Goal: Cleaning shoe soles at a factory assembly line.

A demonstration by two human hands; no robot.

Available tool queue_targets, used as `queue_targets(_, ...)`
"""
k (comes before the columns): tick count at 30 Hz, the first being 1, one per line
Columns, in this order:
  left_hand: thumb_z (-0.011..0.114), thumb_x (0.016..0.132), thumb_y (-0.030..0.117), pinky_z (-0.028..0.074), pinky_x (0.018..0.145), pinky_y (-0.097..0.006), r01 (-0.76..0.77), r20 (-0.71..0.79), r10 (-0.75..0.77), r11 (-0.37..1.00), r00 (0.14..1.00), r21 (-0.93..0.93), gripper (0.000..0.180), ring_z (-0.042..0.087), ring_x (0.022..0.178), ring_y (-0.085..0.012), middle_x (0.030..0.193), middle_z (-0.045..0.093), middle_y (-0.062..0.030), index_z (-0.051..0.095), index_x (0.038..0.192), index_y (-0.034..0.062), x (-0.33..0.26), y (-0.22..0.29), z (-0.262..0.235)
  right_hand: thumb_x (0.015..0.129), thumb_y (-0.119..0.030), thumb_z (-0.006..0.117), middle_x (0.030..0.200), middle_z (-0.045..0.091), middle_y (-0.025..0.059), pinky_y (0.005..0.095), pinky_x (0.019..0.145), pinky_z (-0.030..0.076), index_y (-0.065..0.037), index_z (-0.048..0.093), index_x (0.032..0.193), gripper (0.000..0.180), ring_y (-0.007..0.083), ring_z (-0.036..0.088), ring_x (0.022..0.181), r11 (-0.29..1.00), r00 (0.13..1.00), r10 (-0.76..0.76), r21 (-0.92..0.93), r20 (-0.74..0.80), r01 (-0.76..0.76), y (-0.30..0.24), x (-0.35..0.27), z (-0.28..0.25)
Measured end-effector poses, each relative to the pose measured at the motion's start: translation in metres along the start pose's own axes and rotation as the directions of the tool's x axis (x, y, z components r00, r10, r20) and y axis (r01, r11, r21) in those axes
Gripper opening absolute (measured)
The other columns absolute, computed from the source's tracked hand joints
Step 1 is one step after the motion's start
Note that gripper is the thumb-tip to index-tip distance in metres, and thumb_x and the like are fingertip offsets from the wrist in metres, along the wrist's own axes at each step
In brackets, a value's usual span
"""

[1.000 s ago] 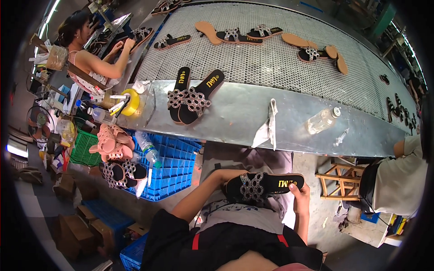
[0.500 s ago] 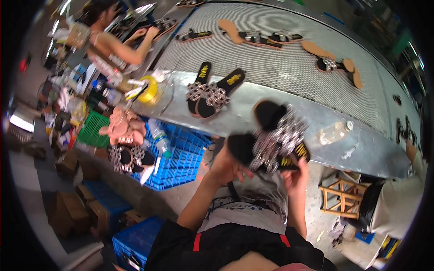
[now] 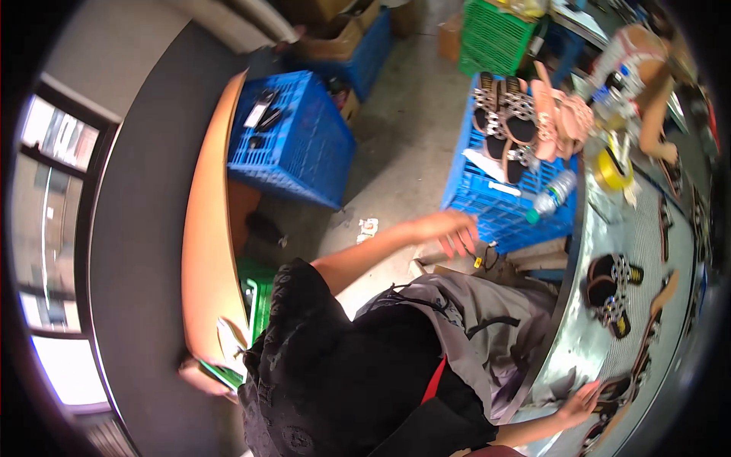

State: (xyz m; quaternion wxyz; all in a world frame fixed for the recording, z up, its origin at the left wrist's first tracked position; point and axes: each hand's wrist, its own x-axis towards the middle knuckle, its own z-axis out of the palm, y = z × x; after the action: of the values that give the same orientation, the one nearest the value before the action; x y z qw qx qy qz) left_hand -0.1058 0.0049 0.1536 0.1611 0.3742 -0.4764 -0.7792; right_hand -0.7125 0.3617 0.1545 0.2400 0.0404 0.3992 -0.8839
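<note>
The left hand (image 3: pixel 455 231) hangs in front of the body with its fingers parted and loosely bent, and nothing shows in its grasp. The right hand (image 3: pixel 580 406) reaches over the edge of the metal worktable (image 3: pixel 576 339), fingers held out rather than curled round anything. A dark slide sandal (image 3: pixel 614 391) lies just past those fingertips; blur hides whether they touch.

Just beyond the left hand stands an upturned-looking blue lattice crate (image 3: pixel 467 192). A clear plastic bottle with a green cap (image 3: pixel 557 190) lies slantwise on it. Farther back on the crate sit black jewelled-strap sandals (image 3: pixel 521 129), up and to the right of the left hand, which is the nearer one; their long axes run roughly up and down the view. Pink sandals (image 3: pixel 547 122) are heaped beside them.

On the worktable, a black jewelled pair (image 3: pixel 601 291) lies nearer the right hand, above and slightly right of it. Its toes are close together and its heels splay toward the tan insole (image 3: pixel 664 295). A yellow tape roll (image 3: pixel 611 171) is farther up the table, and beyond sits a co-worker (image 3: pixel 638 47), one arm extended.
</note>
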Motion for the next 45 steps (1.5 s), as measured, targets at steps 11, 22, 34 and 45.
queue_targets(11, 0.048, 0.099, 0.034, 0.052, 0.056, -0.035, -0.004, -0.939, 0.273, 0.96, -0.209, 0.28, 0.041, 0.067, 0.059, -0.019, 0.067, 0.071, -0.0113, 0.076, 0.095, 0.0043, -0.194, -0.052, -0.347, 0.109, -0.034, 0.056, 0.076, 0.06, 0.005, 0.0229, 0.051, 0.036, -0.008, 0.07, 0.105, 0.03, 0.0149, 0.051, 0.058, 0.773, 0.888, -0.128, -0.517, 0.442, 0.369, 0.008, -0.092, 0.148)
queue_targets(22, 0.056, 0.095, 0.039, 0.057, 0.094, -0.05, 0.553, -0.834, 0.377, 0.827, -0.404, 0.106, 0.039, 0.074, 0.105, -0.039, 0.108, 0.078, -0.0187, 0.08, 0.107, 0.0114, -0.257, -0.002, -0.481, 0.107, -0.036, 0.06, 0.074, 0.062, 0.0025, 0.0233, 0.051, 0.033, -0.009, 0.072, 0.104, 0.03, 0.0109, 0.05, 0.058, 0.576, 0.951, -0.132, -0.759, 0.279, 0.302, 0.013, -0.104, 0.206)
queue_targets(34, 0.077, 0.091, 0.046, 0.047, 0.112, -0.04, 0.815, -0.872, 0.487, 0.492, 0.035, 0.307, 0.066, 0.059, 0.136, -0.0351, 0.144, 0.063, -0.0217, 0.063, 0.142, 0.0069, -0.296, -0.056, -0.59, 0.103, -0.031, 0.062, 0.081, 0.068, 0.0123, 0.0372, 0.06, 0.055, -0.004, 0.069, 0.099, 0.028, 0.0251, 0.064, 0.067, 0.271, 0.938, 0.068, -0.911, 0.341, 0.311, 0.066, -0.07, 0.301)
queue_targets(45, 0.094, 0.079, 0.032, 0.041, 0.12, -0.042, 0.577, -0.903, 0.382, 0.7, 0.194, 0.421, 0.104, 0.05, 0.145, -0.0316, 0.153, 0.054, -0.0204, 0.036, 0.161, 0.0063, -0.334, -0.093, -0.641, 0.108, -0.019, 0.057, 0.098, 0.063, 0.0065, 0.026, 0.074, 0.05, -0.003, 0.061, 0.131, 0.028, 0.0122, 0.061, 0.084, 0.225, 0.88, 0.25, -0.909, 0.403, 0.352, 0.065, -0.075, 0.289)
